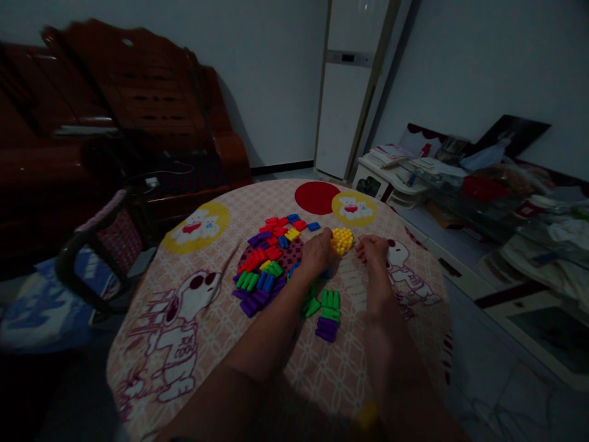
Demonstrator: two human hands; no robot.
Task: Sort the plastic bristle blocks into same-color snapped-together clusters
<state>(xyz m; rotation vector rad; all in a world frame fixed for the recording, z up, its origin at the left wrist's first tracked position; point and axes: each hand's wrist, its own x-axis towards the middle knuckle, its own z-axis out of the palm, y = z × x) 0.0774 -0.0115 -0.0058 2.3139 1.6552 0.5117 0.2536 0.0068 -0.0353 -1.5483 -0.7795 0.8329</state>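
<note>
A round table under a pink cartoon-print cloth (193, 319) carries a heap of small plastic building pieces (264, 258) in red, purple, green, blue and yellow. A yellow cluster of joined pieces (343, 240) sits at the far side between my hands. My left hand (316, 253) rests curled against the cluster's left edge, touching it. My right hand (373, 250) lies just right of it, fingers curled toward it. A few green and purple pieces (328, 313) lie between my forearms.
A dark wooden sofa (115, 123) stands at the left, with a chair (99, 245) beside the table. A white cabinet (345, 92) is at the back. Low furniture piled with papers and clutter (460, 178) runs along the right wall.
</note>
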